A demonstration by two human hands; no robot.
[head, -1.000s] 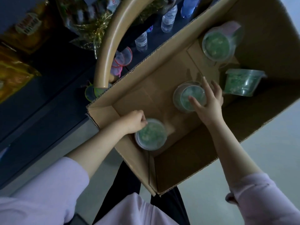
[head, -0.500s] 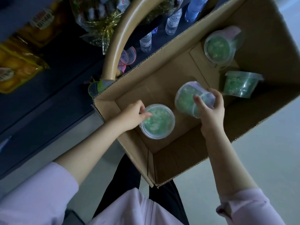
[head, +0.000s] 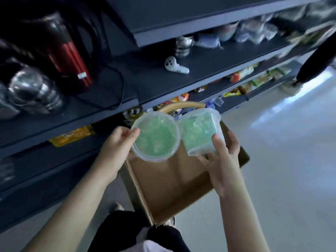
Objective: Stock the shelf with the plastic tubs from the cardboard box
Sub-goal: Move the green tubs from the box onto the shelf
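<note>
I hold two clear plastic tubs with green contents above the open cardboard box (head: 169, 184) on the floor. My left hand (head: 118, 144) grips the left tub (head: 156, 137) by its rim, its round lid facing me. My right hand (head: 221, 155) grips the right tub (head: 200, 133) from below and the side; that tub is tilted with its lid pointing away. The two tubs touch each other in front of the dark shelf (head: 200, 64). The tubs and my hands hide the far part of the box.
The dark shelf carries a white earbud-shaped item (head: 175, 65), metal bowls (head: 32, 91), a red and black appliance (head: 72, 57) with a cable, and metal cups (head: 182, 46). Snack packets (head: 72, 135) lie on lower shelves. A curved tan handle (head: 183, 105) rises behind the tubs. Pale floor spreads right.
Both hands have lifted their tubs out of the box up to shelf height. My view has swung up from the box interior to the shelves.
</note>
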